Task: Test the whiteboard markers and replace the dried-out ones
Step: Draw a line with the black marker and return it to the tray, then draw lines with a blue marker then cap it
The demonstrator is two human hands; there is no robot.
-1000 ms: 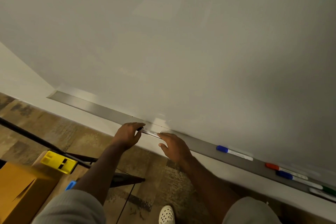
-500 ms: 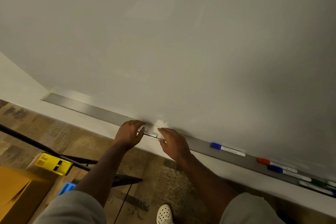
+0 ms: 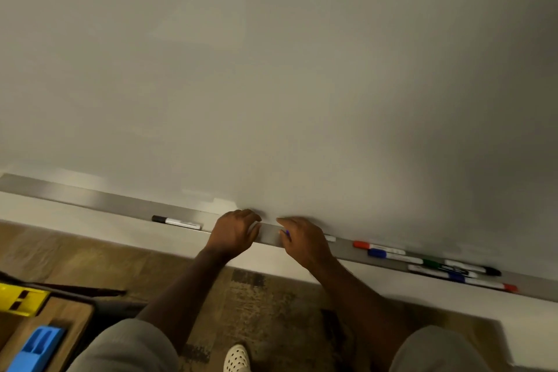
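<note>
The whiteboard (image 3: 271,69) fills the upper part of the head view. Its grey marker tray (image 3: 90,198) runs along the lower edge, sloping down toward the right of the picture.

Left hand (image 3: 234,235): positioned over the tray near its middle, back of the hand toward the camera. The fingers are curled loosely over the tray's front edge. A pale edge shows beside the thumb, but whether the hand grips anything cannot be told.

Right hand (image 3: 305,243): positioned over the tray just right of the left hand, with a short bare stretch of tray between them. The fingers are curled round a marker with a blue cap (image 3: 329,238); the blue end shows at the fingertips, and the white barrel end projects past the far side of the hand and lies on the tray.

Other markers on the tray:
- Black-capped marker (image 3: 176,222): lies flat, left of the left hand, apart from it.
- Red-capped marker (image 3: 377,247): lies right of the right hand.
- Second blue-capped marker (image 3: 394,256): lies just beside the red-capped one, on the side nearer the tray's front edge.
- Cluster of further markers (image 3: 462,273): lies farther right along the tray, with green, black, blue and red parts visible.

Below the tray: patterned carpet floor (image 3: 256,296), a white perforated shoe (image 3: 237,358), and at lower left a wooden surface (image 3: 69,320) carrying a yellow object (image 3: 18,299) and a blue object (image 3: 36,347).
</note>
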